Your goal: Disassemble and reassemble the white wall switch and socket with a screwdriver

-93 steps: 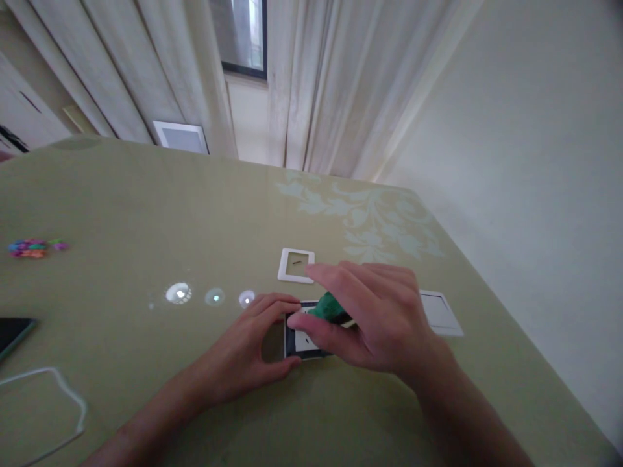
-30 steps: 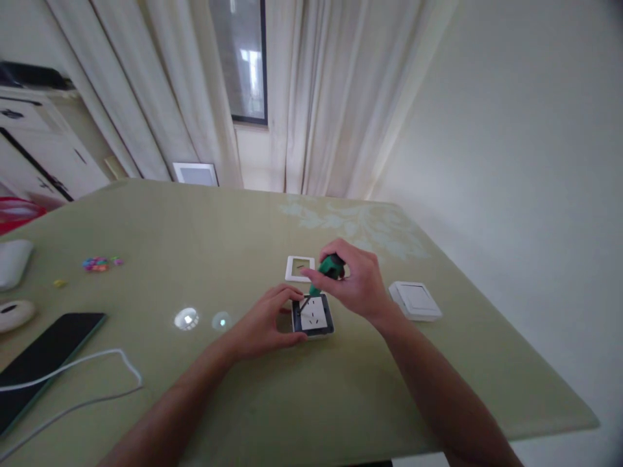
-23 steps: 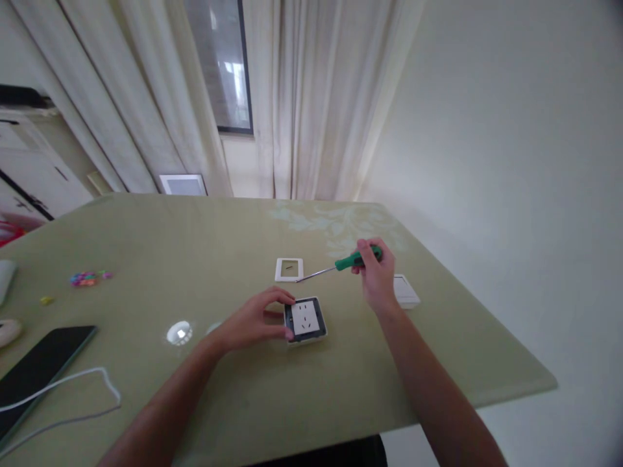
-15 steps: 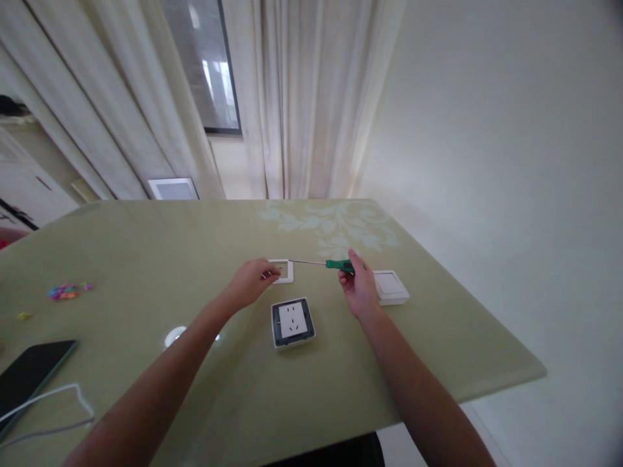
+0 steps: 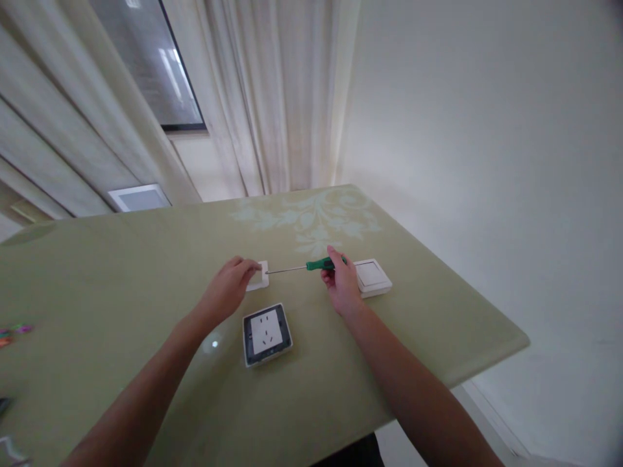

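The right hand (image 5: 341, 285) held the screwdriver (image 5: 315, 265) by its green handle, fingers wrapped around it and thumb extended along the grip. The shaft lay roughly level and pointed left, its tip at the right side of the frame (image 5: 265, 275); whether tip and frame touched could not be determined.

The left hand (image 5: 224, 290) was at the opposite side of the frame, fingers bent, fingertips drawn together in a narrow grouping over the rim. Whether they gripped a small part, gripped the rim or merely hovered could not be determined.

The socket (image 5: 267, 332) lay face up on the table (image 5: 331, 389), nearer the person than the frame, its dark surround exposed. Neither hand touched it. The switch (image 5: 372, 274) lay just beside the right hand, partly overlapped by it in this view; contact was unclear.

The step in hand was judged to be fine handling at the frame, with the screwdriver kept ready. The next move appeared to call for a secure left fingertip pinch, with the driver tip clear of the fingers. Any driving at the socket would have required the left hand to steady it first, as it was unsupported at the sides.
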Demonstrator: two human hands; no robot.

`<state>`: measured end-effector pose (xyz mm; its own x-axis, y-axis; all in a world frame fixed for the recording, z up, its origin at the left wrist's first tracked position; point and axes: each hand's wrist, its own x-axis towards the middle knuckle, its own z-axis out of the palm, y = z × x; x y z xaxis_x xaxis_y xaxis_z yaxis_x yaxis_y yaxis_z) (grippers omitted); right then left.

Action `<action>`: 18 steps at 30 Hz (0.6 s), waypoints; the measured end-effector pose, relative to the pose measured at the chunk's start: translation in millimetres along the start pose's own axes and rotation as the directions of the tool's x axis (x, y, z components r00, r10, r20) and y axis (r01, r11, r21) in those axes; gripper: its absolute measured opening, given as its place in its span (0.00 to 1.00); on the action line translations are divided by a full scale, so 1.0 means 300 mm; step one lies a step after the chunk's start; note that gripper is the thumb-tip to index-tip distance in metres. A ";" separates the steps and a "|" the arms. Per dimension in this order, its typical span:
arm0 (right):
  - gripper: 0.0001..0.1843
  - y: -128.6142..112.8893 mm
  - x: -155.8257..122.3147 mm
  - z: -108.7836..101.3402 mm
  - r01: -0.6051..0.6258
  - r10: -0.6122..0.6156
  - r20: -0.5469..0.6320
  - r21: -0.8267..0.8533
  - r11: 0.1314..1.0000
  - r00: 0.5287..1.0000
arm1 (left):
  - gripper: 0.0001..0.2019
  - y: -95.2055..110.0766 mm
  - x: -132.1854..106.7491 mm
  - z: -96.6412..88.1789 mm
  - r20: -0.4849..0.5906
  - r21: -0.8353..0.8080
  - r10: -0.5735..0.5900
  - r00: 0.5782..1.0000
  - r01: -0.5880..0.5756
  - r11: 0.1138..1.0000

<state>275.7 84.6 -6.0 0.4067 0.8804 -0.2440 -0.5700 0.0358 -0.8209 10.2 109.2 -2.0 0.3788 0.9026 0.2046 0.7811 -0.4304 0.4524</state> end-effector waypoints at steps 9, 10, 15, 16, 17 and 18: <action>0.26 -0.024 -0.011 -0.002 0.001 0.001 -0.042 0.053 0.999 0.999 | 0.10 0.182 -0.200 0.012 0.065 -0.361 0.253 0.965 -0.214 0.908; 0.27 -0.026 -0.012 -0.001 0.005 -0.002 -0.043 0.056 0.998 0.999 | 0.10 0.183 -0.203 0.018 0.067 -0.364 0.265 0.962 -0.224 0.904; 0.26 -0.032 -0.010 0.000 0.011 -0.007 -0.057 0.065 0.998 0.998 | 0.08 0.164 -0.210 0.040 0.013 -0.314 0.292 0.956 -0.273 0.909; 0.26 -0.032 -0.010 0.000 0.009 -0.005 -0.060 0.064 0.998 0.998 | 0.07 0.161 -0.212 0.044 0.001 -0.300 0.295 0.956 -0.281 0.912; 0.25 -0.032 -0.010 0.000 0.006 -0.003 -0.063 0.064 0.998 0.998 | 0.07 0.159 -0.214 0.048 -0.007 -0.286 0.298 0.955 -0.287 0.914; 0.25 -0.032 -0.010 0.001 0.004 0.000 -0.064 0.063 0.998 0.998 | 0.07 0.159 -0.215 0.052 -0.013 -0.272 0.299 0.954 -0.292 0.917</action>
<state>279.7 81.7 2.7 0.4518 0.8483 -0.2762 -0.6118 0.0693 -0.7880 30.6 30.2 -7.2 0.5887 0.7324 0.3422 0.4710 -0.6548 0.5911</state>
